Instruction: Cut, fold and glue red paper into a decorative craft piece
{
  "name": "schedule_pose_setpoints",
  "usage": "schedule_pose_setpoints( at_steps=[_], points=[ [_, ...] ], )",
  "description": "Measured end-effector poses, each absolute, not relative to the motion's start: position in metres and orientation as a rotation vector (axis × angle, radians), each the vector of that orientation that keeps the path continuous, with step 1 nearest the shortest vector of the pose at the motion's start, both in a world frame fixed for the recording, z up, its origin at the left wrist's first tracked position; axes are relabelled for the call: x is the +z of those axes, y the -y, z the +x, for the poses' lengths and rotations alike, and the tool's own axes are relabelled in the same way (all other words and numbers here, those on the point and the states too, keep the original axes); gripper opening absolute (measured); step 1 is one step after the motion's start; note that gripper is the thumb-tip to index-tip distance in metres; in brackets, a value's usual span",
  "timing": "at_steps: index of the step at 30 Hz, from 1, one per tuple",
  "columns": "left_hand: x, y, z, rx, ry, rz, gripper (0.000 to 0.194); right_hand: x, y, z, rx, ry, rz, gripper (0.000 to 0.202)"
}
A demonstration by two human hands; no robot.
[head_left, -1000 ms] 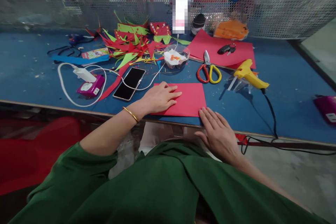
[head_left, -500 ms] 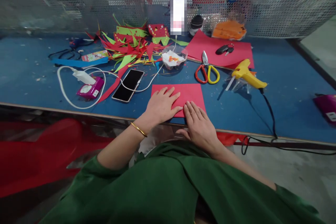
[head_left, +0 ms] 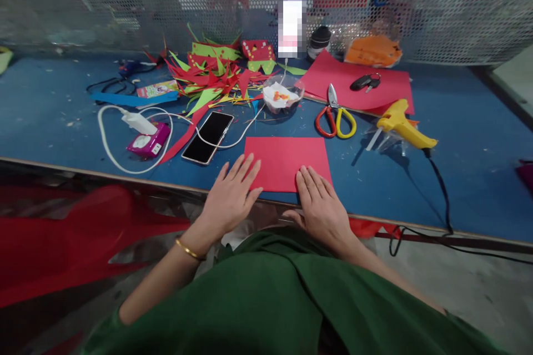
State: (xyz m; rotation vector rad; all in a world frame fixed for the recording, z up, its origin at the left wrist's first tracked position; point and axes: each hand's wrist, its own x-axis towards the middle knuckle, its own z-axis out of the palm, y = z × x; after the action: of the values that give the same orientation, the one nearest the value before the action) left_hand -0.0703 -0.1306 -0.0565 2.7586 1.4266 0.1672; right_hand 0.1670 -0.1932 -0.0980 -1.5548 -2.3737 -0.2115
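Note:
A red sheet of paper lies flat near the table's front edge; its near edge looks like a fold. My left hand, a gold bangle at its wrist, rests at the paper's lower left corner with fingers stretched out. On the lower right part of the paper lies my right hand, palm down, fingers straight and thumb apart. Neither hand grips anything. Beyond the paper, to the right, are scissors with one red and one yellow handle.
A yellow glue gun with a black cord lies right. Left are a black-screened phone, a white cable and a purple power adapter. Paper scraps, a plastic bowl, red sheets with keys lie behind.
My left hand has slid left and toward me, from the middle of the red paper to its lower left corner. My right hand stays on the paper. The view has shifted slightly.

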Motion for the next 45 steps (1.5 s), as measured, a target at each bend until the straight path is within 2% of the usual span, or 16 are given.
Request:
schedule_pose_setpoints(
  at_steps=[5,9,17,21,31,36,45],
  points=[
    [-0.05,0.148,-0.074,0.225,-1.476,2.828,0.071,-0.098,0.193,0.165,-0.243,2.364,-1.533,0.088],
    [-0.057,0.152,-0.051,0.169,-1.144,2.924,0.068,-0.099,0.193,0.166,-0.232,2.373,-1.549,0.082],
    [-0.063,0.148,-0.047,0.152,-1.099,2.888,0.065,-0.073,0.183,0.163,-0.094,2.437,-1.488,0.081],
    [-0.065,0.148,-0.048,0.198,-1.094,2.919,0.072,-0.068,0.175,0.154,-0.021,2.569,-1.364,0.082],
    [-0.07,0.149,-0.048,0.273,-1.095,2.979,0.071,-0.092,0.213,0.202,-0.417,2.363,-1.57,0.082],
    [-0.071,0.157,-0.036,0.316,-1.207,3.012,0.076,-0.087,0.21,0.192,-0.427,2.323,-1.615,0.084],
    [-0.071,0.158,-0.045,0.327,-1.194,3.132,0.07,-0.104,0.202,0.186,-0.431,2.383,-1.396,0.064]
  ],
)
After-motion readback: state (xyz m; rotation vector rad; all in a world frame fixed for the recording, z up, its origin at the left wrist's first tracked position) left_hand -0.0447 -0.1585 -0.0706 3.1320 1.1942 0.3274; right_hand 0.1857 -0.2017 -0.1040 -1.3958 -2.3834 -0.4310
